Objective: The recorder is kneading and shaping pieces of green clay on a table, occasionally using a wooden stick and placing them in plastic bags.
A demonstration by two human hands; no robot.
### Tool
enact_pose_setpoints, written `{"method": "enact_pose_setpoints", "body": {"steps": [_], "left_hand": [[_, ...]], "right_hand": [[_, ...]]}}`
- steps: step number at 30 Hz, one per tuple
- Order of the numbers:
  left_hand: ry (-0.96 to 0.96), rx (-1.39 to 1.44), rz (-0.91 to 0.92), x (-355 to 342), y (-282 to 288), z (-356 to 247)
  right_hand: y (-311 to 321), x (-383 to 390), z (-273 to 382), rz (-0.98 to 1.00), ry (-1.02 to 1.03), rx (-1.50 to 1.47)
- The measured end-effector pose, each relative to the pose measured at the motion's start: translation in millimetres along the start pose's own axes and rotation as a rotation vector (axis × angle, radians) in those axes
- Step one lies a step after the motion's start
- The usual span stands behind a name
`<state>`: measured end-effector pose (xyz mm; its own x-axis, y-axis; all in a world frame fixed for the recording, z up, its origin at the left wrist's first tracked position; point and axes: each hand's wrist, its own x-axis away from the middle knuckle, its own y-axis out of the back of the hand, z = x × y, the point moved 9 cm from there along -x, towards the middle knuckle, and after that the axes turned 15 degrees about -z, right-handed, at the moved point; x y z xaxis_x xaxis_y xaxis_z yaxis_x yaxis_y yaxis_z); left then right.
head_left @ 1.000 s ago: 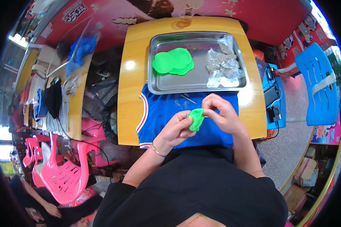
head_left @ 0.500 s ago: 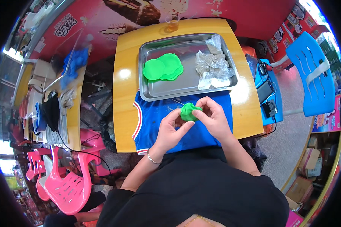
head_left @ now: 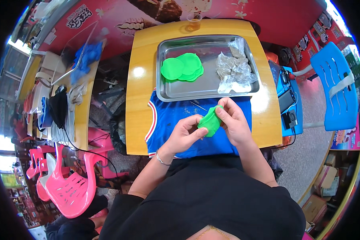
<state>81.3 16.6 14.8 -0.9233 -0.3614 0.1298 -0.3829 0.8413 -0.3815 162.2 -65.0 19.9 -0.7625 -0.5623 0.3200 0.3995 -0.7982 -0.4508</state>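
Note:
My left hand point(head_left: 183, 135) and my right hand point(head_left: 235, 122) both pinch a soft, bright green sheet point(head_left: 210, 122), holding it between them above a blue garment point(head_left: 164, 116) with striped trim. The sheet looks loosely folded; its exact material I cannot tell. Just beyond it, a thin, needle-like rod point(head_left: 198, 105) lies on the blue cloth. Farther off, a metal tray point(head_left: 179, 94) carries a stack of thin, round green discs point(head_left: 173, 69) on its left side. Crumpled clear plastic bags point(head_left: 230, 68) lie at its right, their contents hard to make out.
The tray and garment rest on a wooden table point(head_left: 142, 108). At its far edge stands a clear cup point(head_left: 194, 24) with amber liquid. A blue chair point(head_left: 336, 92) is on the right, beside electronic devices point(head_left: 286, 100). Pink chairs point(head_left: 73, 196) stand at the lower left.
The green sheet was bunched up between my fingers and is now opened out longer. My right hand has moved slightly away from my left. The whole view has shifted a little.

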Motion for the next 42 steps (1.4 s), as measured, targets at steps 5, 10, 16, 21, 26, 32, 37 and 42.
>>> {"method": "enact_pose_setpoints", "body": {"steps": [5, 10, 16, 21, 26, 32, 37, 42], "left_hand": [[-0.33, -0.371, 0.192, -4.0, -12.0, -14.2], [-0.3, -0.289, 0.022, -4.8, 0.4, -21.0], [-0.341, 0.14, -0.358, -1.9, 16.8, -30.9], [-0.089, 0.244, -0.38, 1.0, 15.2, 13.8], [-0.186, 0.087, -0.298, -2.2, 14.4, -4.2], [-0.229, 0.018, -0.335, 2.8, 15.4, -17.6], [-0.289, 0.078, -0.454, 6.8, 25.1, -9.3], [-0.366, 0.052, -0.531, 7.8, 26.2, -19.4]], "right_hand": [[4.6, -2.9, -6.9, 0.047, 0.11, 0.012], [-1.8, 5.6, 4.0, 0.129, 0.164, 0.087], [5.8, 8.5, 10.9, -0.022, 0.401, 0.306], [7.4, 17.9, 13.1, -0.155, 0.493, 0.316], [-12.2, 31.6, 30.8, -0.017, 0.744, 0.548], [-24.5, 34.9, 36.1, 0.023, 0.833, 0.729], [-32.9, 40.2, 24.9, 0.111, 0.819, 0.756], [-16.0, 30.9, 12.8, 0.007, 0.564, 0.636]]}}
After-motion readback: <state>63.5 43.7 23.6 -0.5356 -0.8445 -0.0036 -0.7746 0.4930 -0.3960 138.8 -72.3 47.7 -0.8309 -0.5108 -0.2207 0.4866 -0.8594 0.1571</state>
